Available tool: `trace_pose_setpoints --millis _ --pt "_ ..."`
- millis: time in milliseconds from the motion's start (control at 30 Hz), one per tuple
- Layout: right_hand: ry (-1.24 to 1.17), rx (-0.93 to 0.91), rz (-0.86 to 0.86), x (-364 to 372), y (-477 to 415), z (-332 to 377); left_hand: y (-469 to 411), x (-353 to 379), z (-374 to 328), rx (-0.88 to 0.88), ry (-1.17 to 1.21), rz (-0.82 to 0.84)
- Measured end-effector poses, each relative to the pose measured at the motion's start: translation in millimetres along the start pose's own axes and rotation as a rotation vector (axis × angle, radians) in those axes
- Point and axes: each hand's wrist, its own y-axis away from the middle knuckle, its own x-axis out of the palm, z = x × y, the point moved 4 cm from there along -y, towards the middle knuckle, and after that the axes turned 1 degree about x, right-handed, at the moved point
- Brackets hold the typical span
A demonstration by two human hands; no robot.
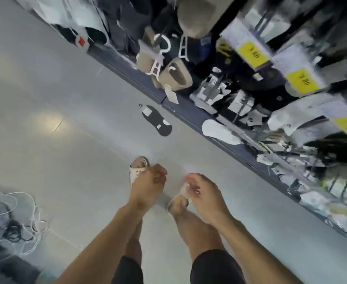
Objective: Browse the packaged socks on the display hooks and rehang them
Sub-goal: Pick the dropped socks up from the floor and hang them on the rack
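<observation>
Both hands are hovering low and near – the left hand curling tight on nothing, the right hand hanging loosely curled, also holding nothing. Farther off, the dark packaged sock is lying on the grey floor, well apart from both hands, just left of the display rack.

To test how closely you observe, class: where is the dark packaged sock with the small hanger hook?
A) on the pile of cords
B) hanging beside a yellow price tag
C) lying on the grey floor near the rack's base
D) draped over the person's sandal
C: the dark packaged sock lies flat on the grey floor, just clear of the rack's dark base, on no hook.
</observation>
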Motion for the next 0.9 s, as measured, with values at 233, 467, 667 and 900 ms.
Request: trace_pose_setpoints --millis 233,467,667,900 --pt "0.193 0.049 -0.029 111.0 -238.4 -85.0 -204.7 81.7 155.4 -0.159 0.070 0.050" --pt "0.278 0.045 -0.272 190.2 -466.5 -98.1 -378.3 122.6 234.3 -0.350 0.405 0.028" --pt "0.464 0.064 -0.403 216.4 -533.7 -119.7 -422.0 143.4 247.9 -0.348 0.466 0.055" --pt "0.326 0.045 -0.300 197.8 -519.5 -120.8 -402.3 137.5 226.2 -0.160 0.431 -0.178"
